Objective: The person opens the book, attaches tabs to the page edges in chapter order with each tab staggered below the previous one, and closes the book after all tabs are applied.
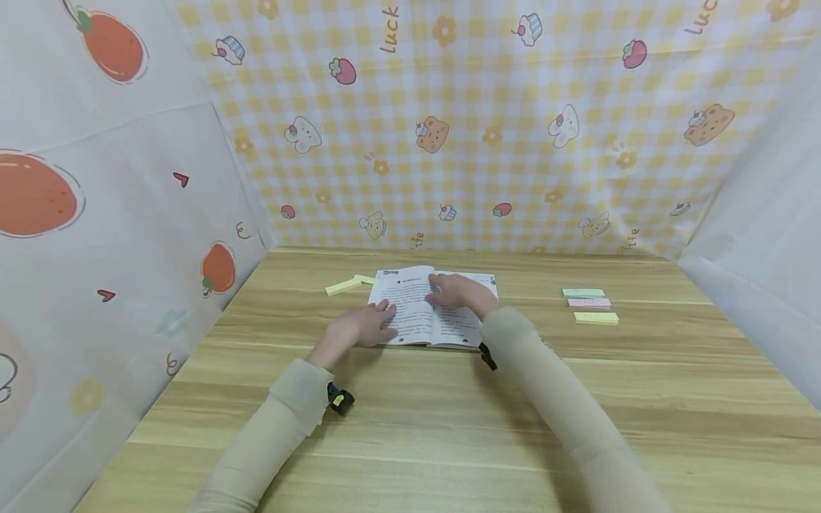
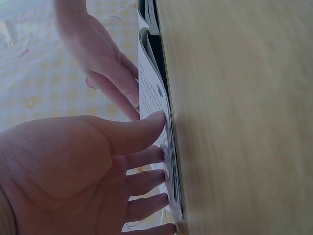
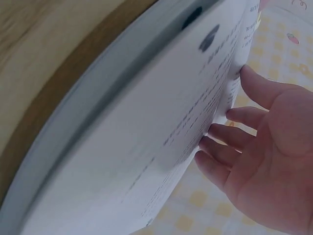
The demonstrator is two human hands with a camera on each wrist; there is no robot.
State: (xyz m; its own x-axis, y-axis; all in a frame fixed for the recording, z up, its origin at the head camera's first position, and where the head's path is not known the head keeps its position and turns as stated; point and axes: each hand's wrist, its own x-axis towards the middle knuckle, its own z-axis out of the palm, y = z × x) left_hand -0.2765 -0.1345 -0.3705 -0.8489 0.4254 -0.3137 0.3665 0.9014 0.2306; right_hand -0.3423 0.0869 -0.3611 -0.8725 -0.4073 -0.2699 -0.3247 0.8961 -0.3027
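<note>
Book point(image 1: 410, 313): lying open on the bench point(image 1: 410, 427)
Left hand point(image 1: 368, 326): fingers spread, touching the left page
Right hand point(image 1: 457, 292): fingers out, touching near the middle fold
Yellow strips point(image 1: 343, 286): beside the book's top left

Book point(image 1: 412, 313): partly hidden by left hand point(image 1: 370, 325) and right hand point(image 1: 460, 293); print too small to read in head view, blurred in right-wrist view, with pages there cut off at left and below. Both hands: cut off by side edge in own wrist views. Yellow strips point(image 1: 344, 286): one end lost at book's edge, under or behind unclear. Pink strips point(image 1: 589, 303): marks illegible. Left sleeve point(image 1: 272, 427), right sleeve point(image 1: 564, 399), table point(image 1: 417, 427): cut off below.
</note>
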